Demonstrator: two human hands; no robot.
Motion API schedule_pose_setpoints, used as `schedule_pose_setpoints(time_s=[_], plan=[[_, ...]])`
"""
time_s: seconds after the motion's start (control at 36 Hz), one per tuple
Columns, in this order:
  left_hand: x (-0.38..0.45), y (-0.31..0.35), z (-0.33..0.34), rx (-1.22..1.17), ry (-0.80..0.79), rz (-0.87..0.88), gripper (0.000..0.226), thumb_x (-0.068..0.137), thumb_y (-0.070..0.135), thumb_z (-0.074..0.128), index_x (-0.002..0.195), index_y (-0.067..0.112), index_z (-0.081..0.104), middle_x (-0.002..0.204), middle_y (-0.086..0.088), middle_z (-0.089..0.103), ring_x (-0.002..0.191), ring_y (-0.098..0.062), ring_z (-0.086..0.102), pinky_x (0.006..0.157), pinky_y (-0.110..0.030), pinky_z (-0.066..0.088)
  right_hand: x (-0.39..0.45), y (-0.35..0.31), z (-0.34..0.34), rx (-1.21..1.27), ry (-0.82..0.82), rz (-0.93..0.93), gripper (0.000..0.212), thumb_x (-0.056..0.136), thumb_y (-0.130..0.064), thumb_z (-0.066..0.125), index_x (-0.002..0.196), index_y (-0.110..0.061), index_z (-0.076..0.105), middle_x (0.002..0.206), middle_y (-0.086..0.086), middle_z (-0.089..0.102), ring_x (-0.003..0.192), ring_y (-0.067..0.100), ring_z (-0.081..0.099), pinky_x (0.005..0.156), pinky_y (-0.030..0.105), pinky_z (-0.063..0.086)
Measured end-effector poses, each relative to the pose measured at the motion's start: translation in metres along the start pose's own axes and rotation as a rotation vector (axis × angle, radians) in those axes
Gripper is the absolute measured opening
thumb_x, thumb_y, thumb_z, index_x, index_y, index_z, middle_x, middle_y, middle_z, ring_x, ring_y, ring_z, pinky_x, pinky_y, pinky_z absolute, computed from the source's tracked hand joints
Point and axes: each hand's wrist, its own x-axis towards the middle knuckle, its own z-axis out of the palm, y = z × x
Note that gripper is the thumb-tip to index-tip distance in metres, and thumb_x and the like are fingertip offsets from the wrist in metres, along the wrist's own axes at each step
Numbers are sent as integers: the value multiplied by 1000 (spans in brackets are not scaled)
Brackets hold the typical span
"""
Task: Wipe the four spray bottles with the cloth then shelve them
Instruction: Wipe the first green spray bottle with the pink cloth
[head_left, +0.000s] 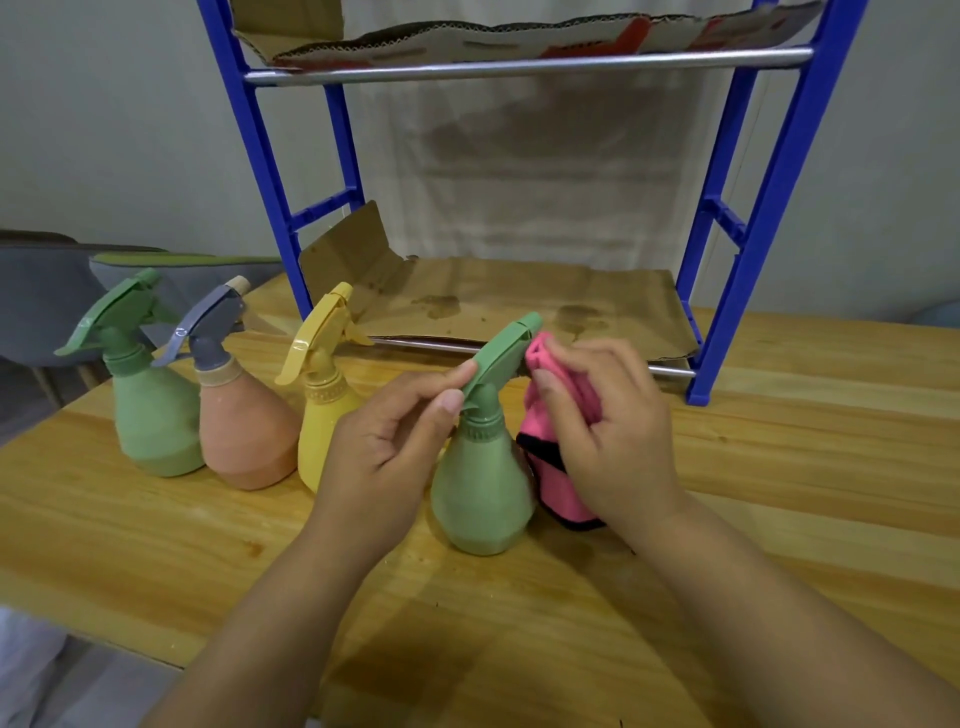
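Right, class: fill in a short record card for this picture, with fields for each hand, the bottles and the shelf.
left hand: pinches the spray head of the near green bottle
right hand: holds the pink cloth against that bottle's nozzle
waiting bottles: far green bottle, orange bottle, yellow bottle, on the table
shelf: no bottles, cardboard-lined
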Motion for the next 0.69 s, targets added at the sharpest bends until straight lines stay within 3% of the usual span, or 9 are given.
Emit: schedule_pose_setpoints(time_s=[0.14,0.28,0.47,0.69], plan=[[3,0,2,-23,44,5,23,79,39,60,99,42,70,93,20,70,89,-5,67,76,-34,59,-18,-5,4,12,-175,-122,22,90,-8,60,106,5,66,99,15,63,96,17,58,90,18,45],[5,2,7,47,70,46,16,78,36,64,91,42,70,89,21,70,82,-5,67,73,-39,59,-3,7,-4,-70,-67,50,19,92,-8,59,107,0,67,95,11,63,89,12,55,82,11,42],[6,-1,6,98,100,71,15,80,36,62,92,43,69,88,18,70,81,-9,68,71,-42,58,-17,12,-3,-59,-183,-13,23,90,-11,57,106,3,65,98,12,61,91,13,54,84,10,41],[6,-2,3,81,100,83,16,82,32,61,98,34,66,90,17,71,82,-6,68,71,-36,59,-9,11,-10,-61,-167,100,22,92,-14,55,107,-2,66,94,3,56,85,1,47,79,4,36]])
